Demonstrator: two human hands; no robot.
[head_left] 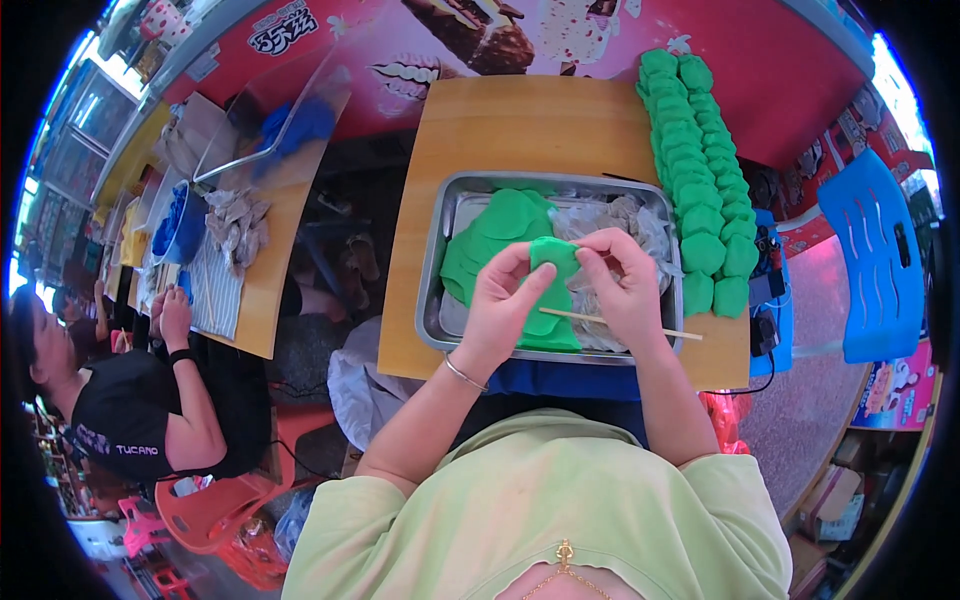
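Both my hands are raised over a metal tray (432, 300) on the wooden table. My left hand (505, 300) pinches one side of a small, soft green sheet (553, 257) that looks folded. My right hand (622, 285) pinches its other edge between thumb and fingertips. A thin wooden stick (685, 334) runs across behind the right hand and juts out on both sides; whether the fingers grip it is hidden. Beneath my hands, thin rounded green sheets (490, 235) overlap in the tray's left part. Crumpled clear plastic with pale contents (630, 215) fills its right part.
Long rows of folded green pieces (700, 180) line the table's (530, 125) right edge. A blue chair (880, 260) stands right. At left, another person (140, 410) works at a second table (275, 270) with a blue basin (180, 225). A red chair (215, 505) is behind that person.
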